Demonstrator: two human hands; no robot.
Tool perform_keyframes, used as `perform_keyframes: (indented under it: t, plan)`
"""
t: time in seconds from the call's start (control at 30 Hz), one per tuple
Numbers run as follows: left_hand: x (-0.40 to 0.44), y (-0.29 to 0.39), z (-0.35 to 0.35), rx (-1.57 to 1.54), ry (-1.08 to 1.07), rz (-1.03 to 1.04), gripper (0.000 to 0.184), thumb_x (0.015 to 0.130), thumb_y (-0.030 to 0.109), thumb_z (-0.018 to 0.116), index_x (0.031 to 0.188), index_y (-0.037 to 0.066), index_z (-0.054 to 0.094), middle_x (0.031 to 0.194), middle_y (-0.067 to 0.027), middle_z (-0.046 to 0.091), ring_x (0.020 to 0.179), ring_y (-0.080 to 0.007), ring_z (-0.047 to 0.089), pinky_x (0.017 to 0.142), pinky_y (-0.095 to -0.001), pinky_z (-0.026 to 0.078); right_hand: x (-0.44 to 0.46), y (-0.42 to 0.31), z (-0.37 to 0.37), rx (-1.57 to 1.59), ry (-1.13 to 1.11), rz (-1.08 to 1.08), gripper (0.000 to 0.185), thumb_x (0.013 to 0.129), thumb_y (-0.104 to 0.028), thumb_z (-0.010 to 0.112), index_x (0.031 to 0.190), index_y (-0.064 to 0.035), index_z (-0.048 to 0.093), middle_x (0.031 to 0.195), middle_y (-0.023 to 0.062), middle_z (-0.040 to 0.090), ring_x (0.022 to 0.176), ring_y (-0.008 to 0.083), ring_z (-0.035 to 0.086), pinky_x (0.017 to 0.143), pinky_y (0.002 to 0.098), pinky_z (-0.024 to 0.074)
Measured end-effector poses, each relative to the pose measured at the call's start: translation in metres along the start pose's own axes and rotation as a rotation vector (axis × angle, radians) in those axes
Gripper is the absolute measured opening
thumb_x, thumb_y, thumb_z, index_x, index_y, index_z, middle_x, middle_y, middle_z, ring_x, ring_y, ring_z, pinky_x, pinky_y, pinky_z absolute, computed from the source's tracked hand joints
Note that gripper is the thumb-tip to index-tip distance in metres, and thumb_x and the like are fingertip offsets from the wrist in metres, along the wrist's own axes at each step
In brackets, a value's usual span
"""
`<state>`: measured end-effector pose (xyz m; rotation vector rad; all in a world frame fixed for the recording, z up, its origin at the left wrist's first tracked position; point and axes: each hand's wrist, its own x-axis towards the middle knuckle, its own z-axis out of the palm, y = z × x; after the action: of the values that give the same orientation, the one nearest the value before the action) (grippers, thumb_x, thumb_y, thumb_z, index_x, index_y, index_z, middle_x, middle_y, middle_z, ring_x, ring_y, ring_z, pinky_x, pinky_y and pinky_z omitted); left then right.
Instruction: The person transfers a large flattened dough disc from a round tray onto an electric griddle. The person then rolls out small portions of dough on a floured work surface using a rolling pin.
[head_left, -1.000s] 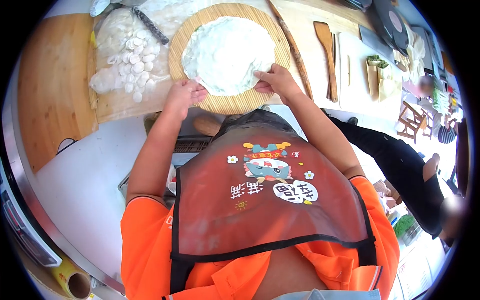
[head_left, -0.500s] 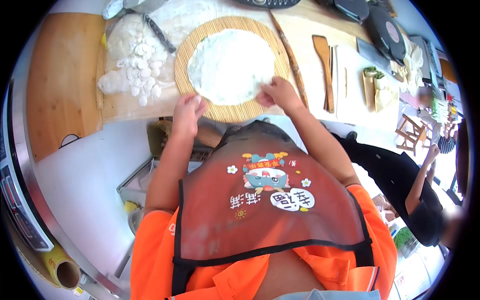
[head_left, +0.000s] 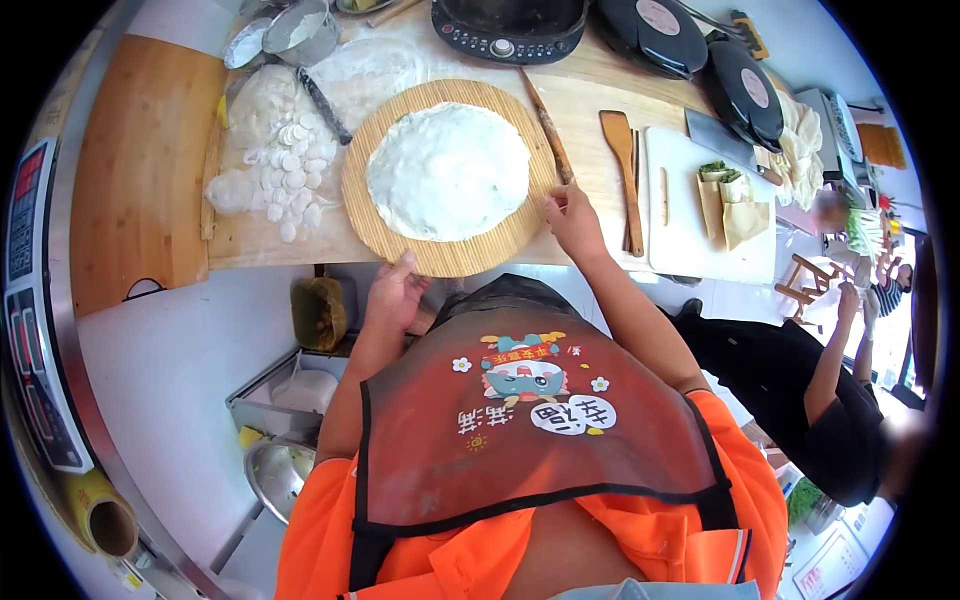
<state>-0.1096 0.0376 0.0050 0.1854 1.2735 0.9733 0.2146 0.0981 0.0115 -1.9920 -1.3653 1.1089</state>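
Observation:
A round, pale sheet of dough [head_left: 448,172] with faint green showing through lies on a round slatted bamboo board [head_left: 390,112]. My left hand [head_left: 396,292] grips the board's near left edge, thumb on top. At the board's right edge, my right hand [head_left: 574,222] has its fingers closed on the rim. The board rests on the wooden worktop [head_left: 600,90], close to its front edge. A thin wooden rolling stick [head_left: 548,125] lies just beyond my right hand.
Left stand small dough discs [head_left: 295,180], a dark rod [head_left: 323,105] and a metal bowl [head_left: 303,35]. A black electric pan [head_left: 510,30] is behind. Right are a wooden spatula [head_left: 622,150], white cutting board [head_left: 690,230], wrapped food [head_left: 728,205] and cleaver [head_left: 722,138]. A person in black [head_left: 770,370] stands right.
Both hands have left the dough's edge and moved out to the board's rim. The view has shifted, showing more of the worktop's back, including the electric pan.

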Motion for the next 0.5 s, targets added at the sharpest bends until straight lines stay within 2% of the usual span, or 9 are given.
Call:
perform_keyframes:
  t: [0.07, 0.13, 0.17, 0.27, 0.33, 0.37, 0.47, 0.5]
  plan:
    - [-0.004, 0.008, -0.006, -0.046, -0.054, 0.046, 0.031, 0.099, 0.014, 0.065, 0.127, 0.004, 0.055, 0.119, -0.0075, 0.067, 0.104, -0.0219, 0.066, 0.085, -0.0376, 0.054, -0.004, -0.008, -0.009, 0.216, -0.030, 0.201, 0.048, 0.102, -0.029, 0.059, 0.133, 0.0076, 0.053, 0.126, 0.0189, 0.065, 0.109, 0.0272, 0.067, 0.093, 0.0387, 0.0532]
    - [-0.005, 0.011, -0.020, -0.107, -0.120, 0.074, 0.032, 0.099, 0.012, 0.065, 0.128, 0.004, 0.055, 0.122, -0.0077, 0.067, 0.105, -0.0218, 0.067, 0.085, -0.0374, 0.055, -0.010, -0.013, -0.020, 0.645, -0.257, 0.253, 0.050, 0.104, -0.027, 0.057, 0.137, 0.0086, 0.048, 0.132, 0.0167, 0.063, 0.115, 0.0245, 0.065, 0.097, 0.0386, 0.0537]
    - [-0.008, 0.010, -0.027, -0.082, -0.108, 0.104, 0.033, 0.099, 0.010, 0.063, 0.130, 0.002, 0.055, 0.125, -0.0083, 0.066, 0.110, -0.0227, 0.066, 0.090, -0.0390, 0.054, -0.014, -0.014, -0.026, 0.859, -0.372, 0.273, 0.050, 0.105, -0.026, 0.056, 0.139, 0.0091, 0.046, 0.134, 0.0156, 0.061, 0.118, 0.0231, 0.064, 0.098, 0.0386, 0.0540]
    - [-0.028, 0.013, -0.029, -0.078, -0.236, 0.163, 0.041, 0.100, 0.008, 0.060, 0.138, 0.000, 0.050, 0.135, -0.0104, 0.062, 0.122, -0.0260, 0.061, 0.103, -0.0426, 0.050, -0.022, -0.026, -0.039, 1.197, -0.598, 0.223, 0.045, 0.106, -0.022, 0.053, 0.142, 0.0044, 0.046, 0.139, 0.0143, 0.059, 0.124, 0.0232, 0.061, 0.105, 0.0402, 0.0522]
    - [-0.051, 0.017, -0.017, -0.116, -0.271, 0.165, 0.047, 0.100, 0.006, 0.057, 0.145, 0.000, 0.045, 0.141, -0.0119, 0.057, 0.129, -0.0278, 0.056, 0.110, -0.0447, 0.045, -0.027, -0.027, -0.045, 1.103, -0.549, 0.141, 0.042, 0.105, -0.015, 0.053, 0.143, 0.0018, 0.045, 0.138, 0.0139, 0.059, 0.124, 0.0234, 0.061, 0.105, 0.0414, 0.0524]
    - [-0.058, 0.017, -0.011, -0.135, -0.289, 0.165, 0.050, 0.100, 0.006, 0.056, 0.148, 0.000, 0.042, 0.144, -0.0127, 0.055, 0.133, -0.0287, 0.054, 0.114, -0.0457, 0.043, -0.030, -0.031, -0.051, 1.092, -0.533, 0.122, 0.039, 0.105, -0.014, 0.055, 0.140, 0.0003, 0.048, 0.133, 0.0118, 0.063, 0.119, 0.0208, 0.064, 0.103, 0.0389, 0.0544]
    - [-0.060, 0.010, 0.001, -0.173, -0.321, 0.221, 0.056, 0.100, 0.005, 0.054, 0.152, 0.001, 0.036, 0.148, -0.0131, 0.052, 0.136, -0.0297, 0.051, 0.117, -0.0473, 0.040, -0.059, -0.041, -0.073, 1.075, -0.417, 0.102, 0.033, 0.103, -0.012, 0.057, 0.135, -0.0015, 0.052, 0.124, 0.0089, 0.067, 0.109, 0.0175, 0.068, 0.095, 0.0353, 0.0576]
    - [-0.064, 0.016, 0.015, -0.156, -0.274, 0.187, 0.054, 0.101, 0.007, 0.054, 0.152, 0.002, 0.038, 0.147, -0.0130, 0.052, 0.136, -0.0286, 0.052, 0.117, -0.0471, 0.040, -0.062, -0.045, -0.080, 1.067, -0.369, 0.098, 0.032, 0.103, -0.011, 0.057, 0.133, -0.0016, 0.053, 0.121, 0.0085, 0.068, 0.106, 0.0171, 0.069, 0.093, 0.0349, 0.0581]
